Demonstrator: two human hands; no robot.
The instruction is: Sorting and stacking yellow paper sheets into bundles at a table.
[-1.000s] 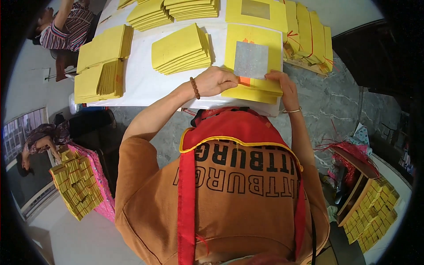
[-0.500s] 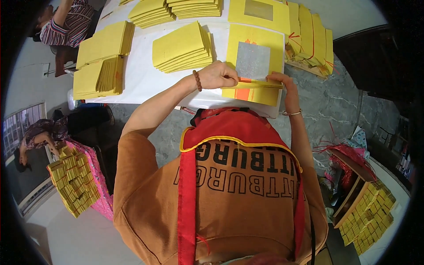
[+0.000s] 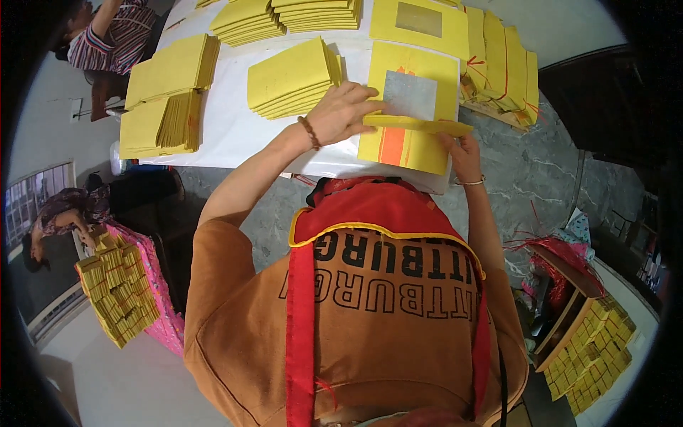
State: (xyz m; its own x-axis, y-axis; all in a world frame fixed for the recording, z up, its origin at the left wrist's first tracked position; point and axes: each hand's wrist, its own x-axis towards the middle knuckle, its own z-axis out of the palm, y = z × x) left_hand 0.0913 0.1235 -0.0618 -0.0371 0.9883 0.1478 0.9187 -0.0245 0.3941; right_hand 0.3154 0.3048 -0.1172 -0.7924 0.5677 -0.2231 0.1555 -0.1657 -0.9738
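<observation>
In front of me on the table lies a stack of yellow paper sheets, with a silver square and an orange stripe on the paper. A narrow folded yellow paper crosses the lower part of the stack. Its right end is pinched between the thumb and fingers of my right hand. At its left end my left hand has its fingers spread, with the fingertips at the paper's edge near the silver square. To the left of this stack sits a fanned pile of folded yellow papers.
More folded yellow piles stand on the white-covered table. Bundles tied with red string are at the right. Bundled yellow papers fill a pink-lined container at lower left, beside a person. A striped-sleeved person is at upper left.
My left hand has opened from a closed grip and risen off the strip's left end. My right hand has moved down and right, and the strip's right end now sticks out past the stack.
</observation>
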